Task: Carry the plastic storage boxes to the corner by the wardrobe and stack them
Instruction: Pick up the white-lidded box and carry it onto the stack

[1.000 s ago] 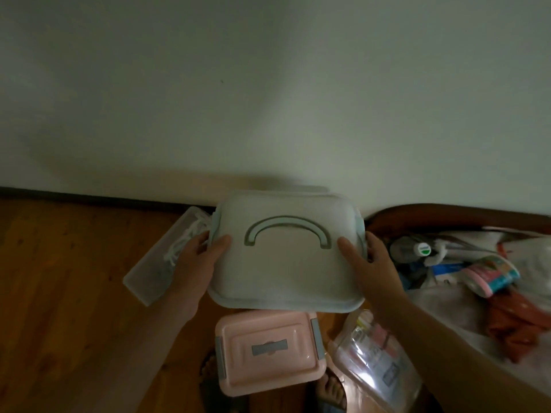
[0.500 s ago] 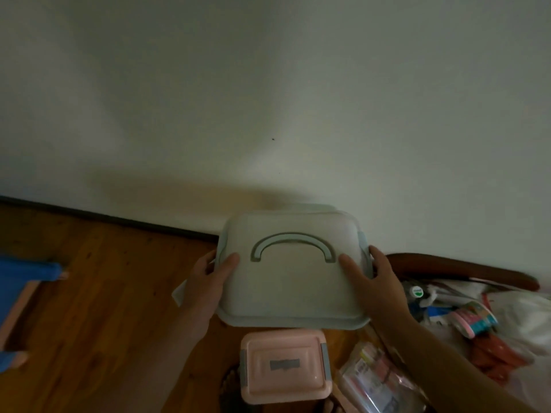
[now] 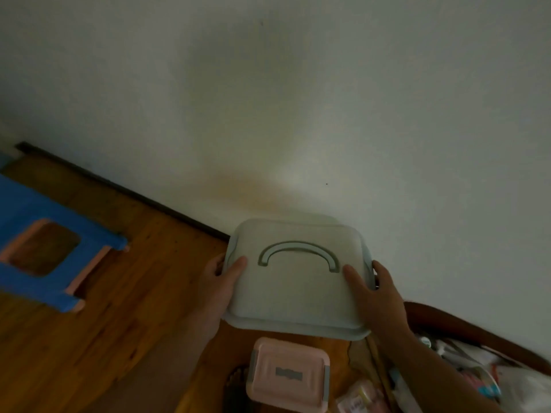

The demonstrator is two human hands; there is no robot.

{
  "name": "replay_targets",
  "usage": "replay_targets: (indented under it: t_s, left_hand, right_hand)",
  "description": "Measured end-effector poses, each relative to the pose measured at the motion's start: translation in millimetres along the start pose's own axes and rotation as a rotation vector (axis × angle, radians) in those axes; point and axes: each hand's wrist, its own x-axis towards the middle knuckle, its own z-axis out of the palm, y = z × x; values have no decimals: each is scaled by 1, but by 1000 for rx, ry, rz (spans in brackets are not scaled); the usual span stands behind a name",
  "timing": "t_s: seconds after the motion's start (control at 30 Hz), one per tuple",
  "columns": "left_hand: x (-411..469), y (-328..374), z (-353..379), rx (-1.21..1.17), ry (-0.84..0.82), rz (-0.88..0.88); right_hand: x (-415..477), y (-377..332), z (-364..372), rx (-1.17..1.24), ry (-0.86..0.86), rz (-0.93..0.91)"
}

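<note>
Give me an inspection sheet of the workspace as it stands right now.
Surface: brown wooden plank floor, bare at left.
Job's things: pale green plastic storage box with arched lid handle, held up; small pink plastic box on floor below it.
Clutter: blurred heap of bags and packets at right.
Grips: left hand and right hand hold the green box's sides, thumbs on lid.
Cables: nothing seen.
Surroundings: white wall, dark skirting board, blue plastic stool.
</note>
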Motion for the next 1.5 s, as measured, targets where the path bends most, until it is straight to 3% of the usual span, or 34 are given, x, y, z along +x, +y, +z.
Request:
replay_targets:
  t_s: [0.33, 0.87, 1.17, 1.5]
  left_hand:
    - [-66, 23, -67, -116, 110, -20]
    - [-155, 47, -250, -145, 192, -46]
    - [-213, 46, -319, -231, 331, -31]
    - [-291, 11, -360, -331, 620, -50]
  right_hand:
    - [-47, -66, -2, -113, -102, -136]
    - [-186, -180, 53, -188, -224, -321]
    - [-242, -210, 89, -196, -363, -427]
    - [-290, -239, 138, -275, -595, -582]
